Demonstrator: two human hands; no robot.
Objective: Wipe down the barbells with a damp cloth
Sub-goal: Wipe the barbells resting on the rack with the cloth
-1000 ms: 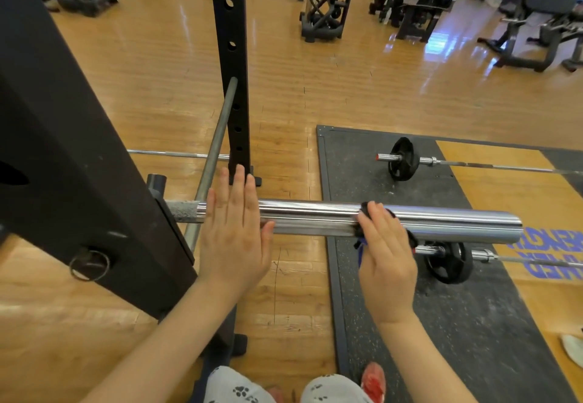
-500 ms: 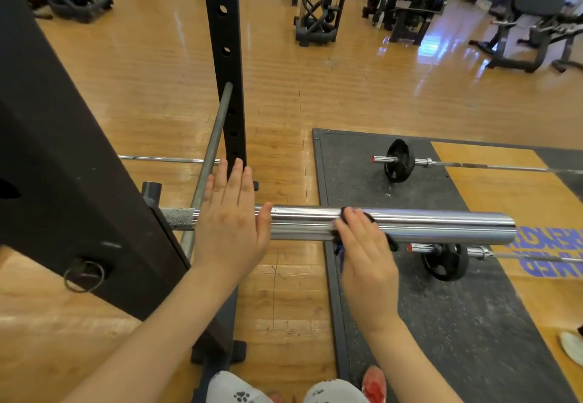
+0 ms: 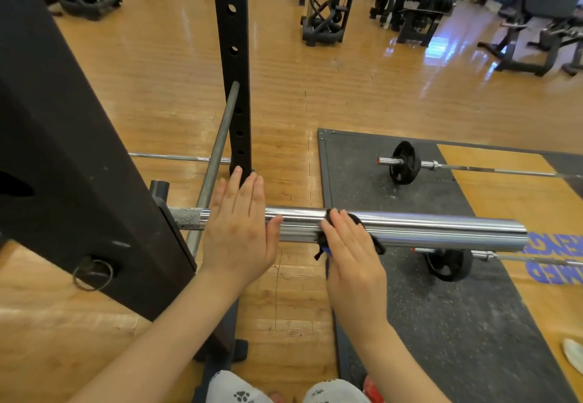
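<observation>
— Where's our bar (image 3: 410, 229)?
— Racked, sleeve pointing to 3 o'clock. Our left hand (image 3: 239, 232) lies flat on it, fingers straight.
— And the right hand (image 3: 350, 254)?
— Presses the cloth (image 3: 328, 238) (dark) onto the sleeve, fingers straight.

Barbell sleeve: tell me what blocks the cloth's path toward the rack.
The left hand lies flat across the sleeve between the cloth, under the right hand, and the rack. Nothing else visible does.

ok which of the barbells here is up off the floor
The racked barbell under both hands, its chrome sleeve at rack height. The two plate-loaded bars lie on the mat.
</observation>
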